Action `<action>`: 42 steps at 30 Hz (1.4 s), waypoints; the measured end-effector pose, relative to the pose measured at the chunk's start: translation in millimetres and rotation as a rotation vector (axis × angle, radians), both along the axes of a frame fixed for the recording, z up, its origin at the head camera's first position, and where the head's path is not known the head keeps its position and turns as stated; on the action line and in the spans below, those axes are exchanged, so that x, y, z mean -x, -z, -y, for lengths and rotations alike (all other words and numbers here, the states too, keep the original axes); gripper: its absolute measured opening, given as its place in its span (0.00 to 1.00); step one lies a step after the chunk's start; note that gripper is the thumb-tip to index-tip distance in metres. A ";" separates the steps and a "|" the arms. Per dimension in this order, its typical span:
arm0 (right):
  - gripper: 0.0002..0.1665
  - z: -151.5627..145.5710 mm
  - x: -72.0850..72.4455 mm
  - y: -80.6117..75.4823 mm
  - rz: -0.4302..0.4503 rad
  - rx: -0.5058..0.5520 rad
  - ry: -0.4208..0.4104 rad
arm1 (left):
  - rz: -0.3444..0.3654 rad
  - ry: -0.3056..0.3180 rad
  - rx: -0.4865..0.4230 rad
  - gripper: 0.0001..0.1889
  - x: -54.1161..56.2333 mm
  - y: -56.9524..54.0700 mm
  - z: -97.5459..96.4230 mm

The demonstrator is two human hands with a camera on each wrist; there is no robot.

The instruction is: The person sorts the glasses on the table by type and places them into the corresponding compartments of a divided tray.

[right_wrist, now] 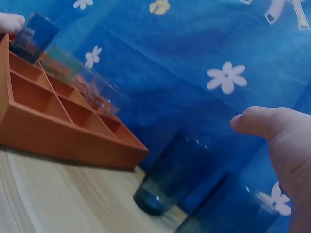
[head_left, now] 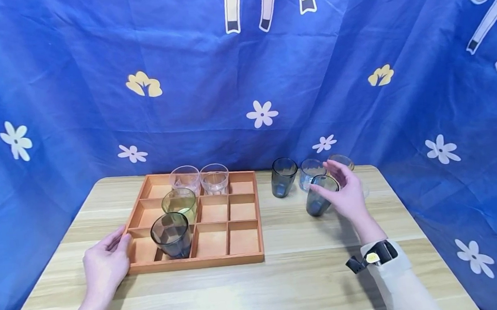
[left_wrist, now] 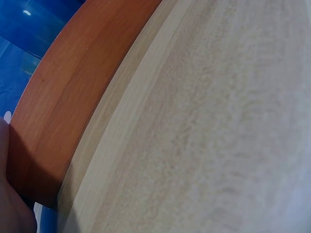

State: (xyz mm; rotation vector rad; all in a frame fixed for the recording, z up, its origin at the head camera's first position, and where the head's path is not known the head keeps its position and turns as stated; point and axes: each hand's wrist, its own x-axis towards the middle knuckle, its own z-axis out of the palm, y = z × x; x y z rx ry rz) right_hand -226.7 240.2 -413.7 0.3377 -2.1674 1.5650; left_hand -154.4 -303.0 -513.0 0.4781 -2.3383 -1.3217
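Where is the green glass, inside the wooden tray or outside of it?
Inside: the head view shows the green glass standing within the outer walls of the wooden tray.

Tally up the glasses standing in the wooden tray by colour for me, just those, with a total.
Dark glass: 1
Yellow-green glass: 1
Clear or nearly clear glasses: 2
Total in the tray: 4
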 end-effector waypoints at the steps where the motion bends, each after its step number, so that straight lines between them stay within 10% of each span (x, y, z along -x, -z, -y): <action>1: 0.43 -1.0 -0.4 0.0 0.004 0.000 0.007 | 0.001 0.001 -0.003 0.18 -0.5 0.5 0.0; 27: 0.55 -18.0 20.4 70.8 0.217 -0.027 0.167 | -0.024 0.004 -0.014 0.18 0.0 1.5 -0.1; 42: 0.47 -14.6 19.8 71.2 0.224 -0.012 0.201 | -0.006 0.012 0.002 0.18 -1.8 -0.3 0.6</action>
